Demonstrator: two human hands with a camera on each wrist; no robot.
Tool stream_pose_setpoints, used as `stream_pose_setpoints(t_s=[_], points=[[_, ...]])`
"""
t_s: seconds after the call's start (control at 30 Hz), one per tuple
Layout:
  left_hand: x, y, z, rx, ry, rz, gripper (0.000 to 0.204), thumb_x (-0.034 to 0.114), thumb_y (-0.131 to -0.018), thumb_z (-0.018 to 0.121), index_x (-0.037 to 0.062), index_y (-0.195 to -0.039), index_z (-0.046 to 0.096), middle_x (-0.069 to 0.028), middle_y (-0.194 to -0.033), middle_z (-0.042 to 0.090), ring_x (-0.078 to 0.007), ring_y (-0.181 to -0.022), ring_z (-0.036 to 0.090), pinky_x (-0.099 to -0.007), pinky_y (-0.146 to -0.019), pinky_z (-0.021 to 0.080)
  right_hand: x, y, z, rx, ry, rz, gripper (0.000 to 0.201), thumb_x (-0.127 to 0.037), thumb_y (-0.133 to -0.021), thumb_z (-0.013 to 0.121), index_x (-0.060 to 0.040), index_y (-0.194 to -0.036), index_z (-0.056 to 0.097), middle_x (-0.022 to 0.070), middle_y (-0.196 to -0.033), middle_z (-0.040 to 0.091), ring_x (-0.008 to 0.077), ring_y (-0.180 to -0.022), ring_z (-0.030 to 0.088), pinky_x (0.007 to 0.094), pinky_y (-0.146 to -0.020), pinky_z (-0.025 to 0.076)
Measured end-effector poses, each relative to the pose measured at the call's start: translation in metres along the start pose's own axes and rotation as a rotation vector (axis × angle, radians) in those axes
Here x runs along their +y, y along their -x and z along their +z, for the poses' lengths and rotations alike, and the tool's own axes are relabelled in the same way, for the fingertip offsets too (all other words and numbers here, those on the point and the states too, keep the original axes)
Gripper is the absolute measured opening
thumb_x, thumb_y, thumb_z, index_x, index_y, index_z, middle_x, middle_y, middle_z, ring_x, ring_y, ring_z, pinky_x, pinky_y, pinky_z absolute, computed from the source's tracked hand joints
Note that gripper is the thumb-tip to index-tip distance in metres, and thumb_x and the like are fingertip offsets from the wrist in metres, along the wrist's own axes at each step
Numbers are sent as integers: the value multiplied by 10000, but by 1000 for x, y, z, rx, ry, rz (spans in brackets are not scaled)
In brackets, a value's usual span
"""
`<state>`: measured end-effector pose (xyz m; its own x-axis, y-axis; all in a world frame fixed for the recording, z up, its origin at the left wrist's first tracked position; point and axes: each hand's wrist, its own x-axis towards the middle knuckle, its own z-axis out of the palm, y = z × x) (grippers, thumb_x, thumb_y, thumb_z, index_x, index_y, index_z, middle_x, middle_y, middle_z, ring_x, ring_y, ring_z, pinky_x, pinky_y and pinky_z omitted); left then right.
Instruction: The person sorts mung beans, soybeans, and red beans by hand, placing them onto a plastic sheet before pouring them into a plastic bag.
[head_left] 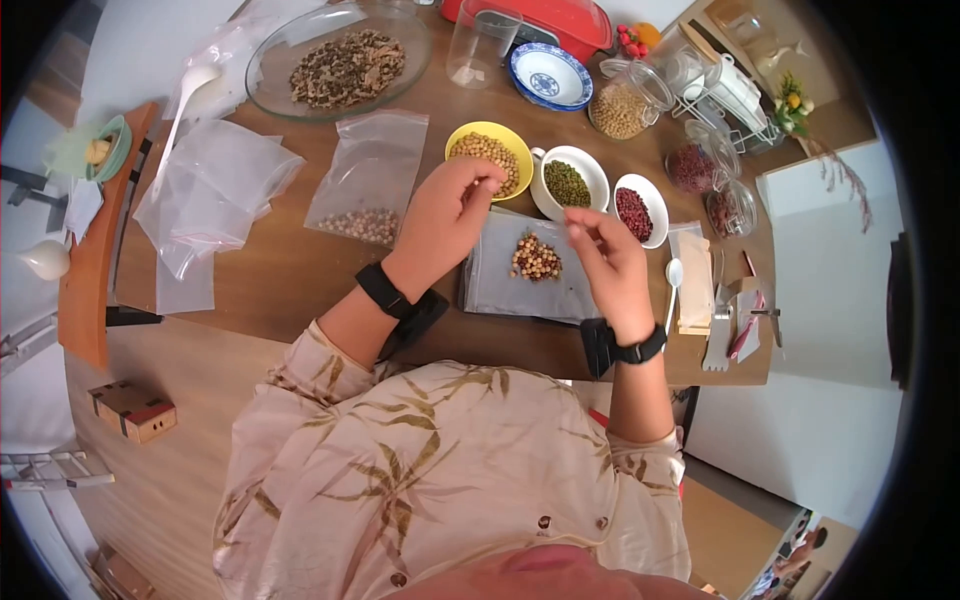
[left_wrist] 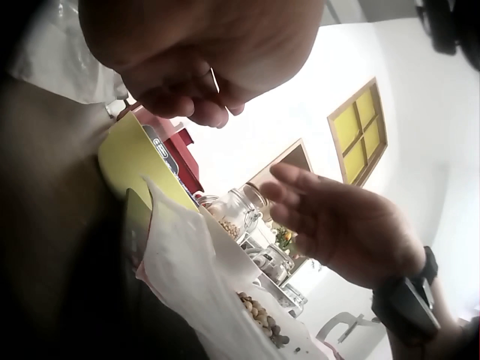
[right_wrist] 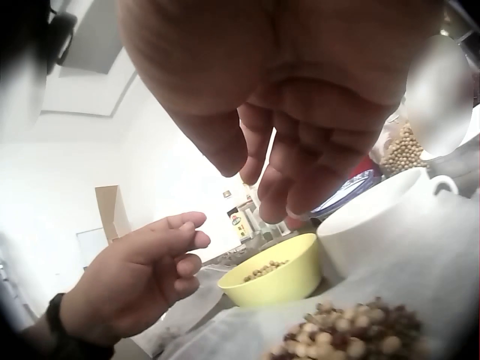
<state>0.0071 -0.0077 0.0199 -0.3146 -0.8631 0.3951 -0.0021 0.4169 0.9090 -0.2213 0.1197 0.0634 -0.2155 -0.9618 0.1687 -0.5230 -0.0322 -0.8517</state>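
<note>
My left hand (head_left: 440, 220) hangs beside the yellow bowl (head_left: 525, 150) of pale beans (head_left: 480, 150), fingers loosely curled and overlapping its rim in the head view. Nothing shows in that hand. Over the front of the white bowls hovers my right hand (head_left: 618, 280), its fingers relaxed and holding nothing; the left wrist view shows its palm side. Between the hands, a small pile of mixed beans (head_left: 536, 257) lies on a stack of clear plastic bags (head_left: 500, 295). A white cup (head_left: 541, 192) holds green beans (head_left: 567, 184), and a white bowl (head_left: 655, 198) red beans (head_left: 633, 213).
Left of my hands lie a bag of beans (head_left: 365, 185), loose plastic bags (head_left: 215, 180) and a white ladle (head_left: 190, 90). Behind stand a glass dish (head_left: 265, 75), a clear cup (head_left: 480, 45), a blue-white bowl (head_left: 550, 75) and bean jars (head_left: 620, 105). A white spoon (head_left: 674, 275) lies right.
</note>
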Motion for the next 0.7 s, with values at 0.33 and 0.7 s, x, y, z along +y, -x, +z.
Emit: stream_pose_setpoints(t_s=[0.33,0.7], points=[[-4,12,13,-514,-174,412,308,-47,-906,656,71,-1161,782,-129,-1112,738,-373,-1049,677,-476,-941,548,-10,49,6,-73,301,-166,213,-4,-994,718,-32,-1189,799,174,-1052,721,399,-944,711,465,-830,578],[-10,10,11,-574,-204,364,370,-70,-866,616,64,-1170,779,-142,-1121,724,-379,-1071,675,-481,-964,550,7,50,6,-28,395,-85,226,-55,-1017,704,-14,-1223,785,176,-1078,732,417,-983,719,494,-861,583]])
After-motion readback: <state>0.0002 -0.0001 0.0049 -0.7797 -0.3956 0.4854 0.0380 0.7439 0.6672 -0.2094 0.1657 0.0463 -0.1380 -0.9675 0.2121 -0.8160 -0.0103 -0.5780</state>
